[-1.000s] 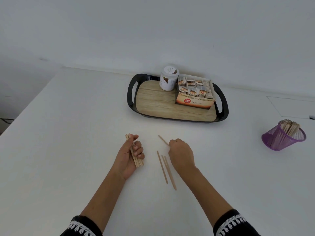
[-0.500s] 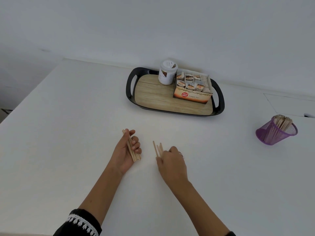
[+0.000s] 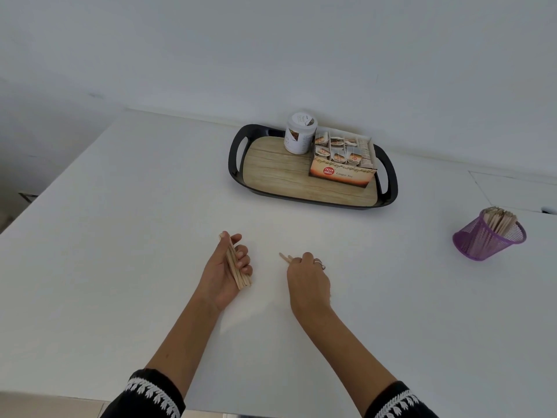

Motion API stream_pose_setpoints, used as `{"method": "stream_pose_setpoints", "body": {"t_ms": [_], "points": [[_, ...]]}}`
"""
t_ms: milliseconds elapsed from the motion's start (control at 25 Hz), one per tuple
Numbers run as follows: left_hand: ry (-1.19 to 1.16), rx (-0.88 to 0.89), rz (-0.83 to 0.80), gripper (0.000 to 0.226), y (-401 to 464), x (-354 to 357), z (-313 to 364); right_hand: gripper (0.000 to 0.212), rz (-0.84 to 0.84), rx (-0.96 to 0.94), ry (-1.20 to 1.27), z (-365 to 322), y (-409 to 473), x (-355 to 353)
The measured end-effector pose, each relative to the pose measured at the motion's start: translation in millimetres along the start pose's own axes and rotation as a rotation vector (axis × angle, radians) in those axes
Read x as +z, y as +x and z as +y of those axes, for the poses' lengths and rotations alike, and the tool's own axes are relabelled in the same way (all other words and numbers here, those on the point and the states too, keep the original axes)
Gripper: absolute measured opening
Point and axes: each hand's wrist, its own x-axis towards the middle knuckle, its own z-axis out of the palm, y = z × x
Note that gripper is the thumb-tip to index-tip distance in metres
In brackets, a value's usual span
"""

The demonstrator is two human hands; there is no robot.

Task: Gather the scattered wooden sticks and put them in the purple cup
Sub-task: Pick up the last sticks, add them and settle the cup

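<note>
Where three loose sticks lay on the white tabletop (image 3: pixel 120 236) a second ago, nothing lies now. The black-rimmed tray (image 3: pixel 238 164) with its jar (image 3: pixel 300 134) and tea box (image 3: pixel 342 164) sits by the far edge, and the purple cup (image 3: pixel 482 239), full of sticks, stands near the right edge. The left hand (image 3: pixel 224 276) still curls round its bundle of sticks (image 3: pixel 236 267). The right hand (image 3: pixel 307 279) now pinches the gathered sticks (image 3: pixel 284 257), whose tips poke past its knuckles.
</note>
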Motion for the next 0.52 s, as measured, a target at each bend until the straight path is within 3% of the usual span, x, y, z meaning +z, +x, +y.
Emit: {"method": "stream_pose_setpoints", "body": {"t_ms": [240,520], "points": [[0.007,0.005,0.016,0.032,-2,3,1,0.023,-0.01,0.039,0.046,17,2,-6],[0.003,-0.001,0.012,0.032,-1,2,0,0.036,-0.002,-0.067,-0.087,21,1,0]]}}
